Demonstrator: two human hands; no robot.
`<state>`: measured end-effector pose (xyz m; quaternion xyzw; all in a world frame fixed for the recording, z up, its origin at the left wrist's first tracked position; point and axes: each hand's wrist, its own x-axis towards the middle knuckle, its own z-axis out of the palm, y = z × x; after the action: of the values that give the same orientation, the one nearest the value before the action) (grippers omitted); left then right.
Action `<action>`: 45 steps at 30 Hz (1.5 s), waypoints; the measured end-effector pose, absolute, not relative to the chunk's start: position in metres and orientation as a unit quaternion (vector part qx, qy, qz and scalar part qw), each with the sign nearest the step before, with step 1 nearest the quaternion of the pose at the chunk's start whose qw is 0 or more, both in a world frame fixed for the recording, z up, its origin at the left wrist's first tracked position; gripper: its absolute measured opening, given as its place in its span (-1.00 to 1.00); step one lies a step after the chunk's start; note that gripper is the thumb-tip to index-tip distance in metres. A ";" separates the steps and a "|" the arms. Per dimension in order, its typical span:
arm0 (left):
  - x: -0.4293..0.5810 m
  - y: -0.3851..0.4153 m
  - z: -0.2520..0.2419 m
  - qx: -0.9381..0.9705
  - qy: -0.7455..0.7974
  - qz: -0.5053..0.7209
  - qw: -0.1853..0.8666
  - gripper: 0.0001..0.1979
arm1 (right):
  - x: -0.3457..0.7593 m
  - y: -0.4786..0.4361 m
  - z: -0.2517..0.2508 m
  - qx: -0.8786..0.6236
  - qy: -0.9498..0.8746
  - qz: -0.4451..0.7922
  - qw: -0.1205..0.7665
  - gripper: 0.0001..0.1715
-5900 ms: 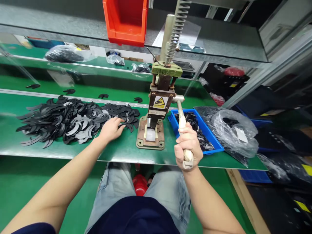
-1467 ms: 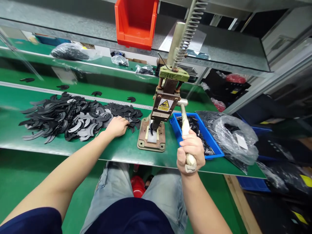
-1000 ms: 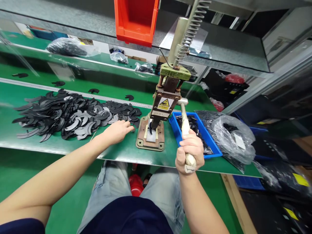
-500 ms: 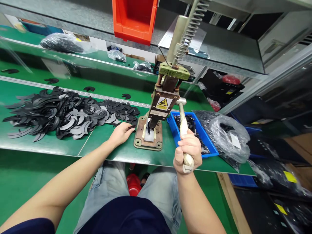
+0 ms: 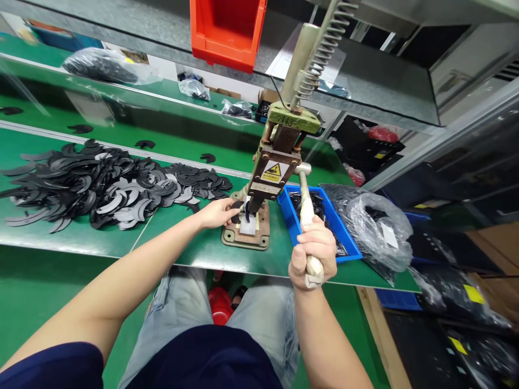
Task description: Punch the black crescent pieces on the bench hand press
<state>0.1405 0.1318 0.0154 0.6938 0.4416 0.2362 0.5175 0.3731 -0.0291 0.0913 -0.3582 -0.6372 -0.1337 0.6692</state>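
Fingers tight on both sides: left hand (image 5: 217,214) pinching, right hand (image 5: 313,251) wrapped full round! Biggest one out there, the press (image 5: 267,181), standing just beyond the left fingertips. Next, that heap of black curved parts (image 5: 121,189), spread out left of the left fingers. Then the blue tray (image 5: 347,255), just past the right knuckles. Smaller now: pale lever (image 5: 305,202), running up out of the right fist. And smallest, one black piece (image 5: 237,205), nipped between left thumb and fingers, at the press!
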 end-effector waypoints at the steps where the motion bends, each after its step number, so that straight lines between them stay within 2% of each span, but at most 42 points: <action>1: 0.142 0.134 0.013 0.688 0.444 0.243 0.520 -0.62 | 0.373 -0.029 0.091 -0.357 -0.638 -0.134 0.669 -0.90; 8: 0.146 0.144 0.010 0.633 0.456 0.252 0.573 -0.55 | 0.373 -0.027 0.090 -0.353 -0.634 -0.140 0.674 -0.89; 14: 0.148 0.149 0.014 0.653 0.442 0.235 0.568 -0.57 | 0.373 -0.025 0.089 -0.335 -0.633 -0.134 0.685 -0.90; 27: 0.157 0.150 0.020 0.631 0.483 0.201 0.572 -0.75 | 0.367 -0.025 0.091 -0.343 -0.611 -0.136 0.700 -0.87; 38: 0.160 0.153 0.031 0.566 0.503 0.133 0.639 -0.75 | 0.365 -0.026 0.091 -0.370 -0.611 -0.148 0.685 -0.80; 43: 0.160 0.147 0.027 0.501 0.513 0.150 0.681 -0.64 | 0.365 -0.010 0.133 -0.317 -0.604 -0.136 0.719 -0.82; 45: 0.160 0.143 0.024 0.505 0.505 0.171 0.679 -0.60 | 0.369 0.003 0.165 -0.307 -0.609 -0.116 0.723 -0.65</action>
<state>0.1599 0.1429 0.0236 0.5050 0.5045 0.1712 0.6790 0.3691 0.0031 0.1653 -0.3065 -0.6088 -0.1156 0.7225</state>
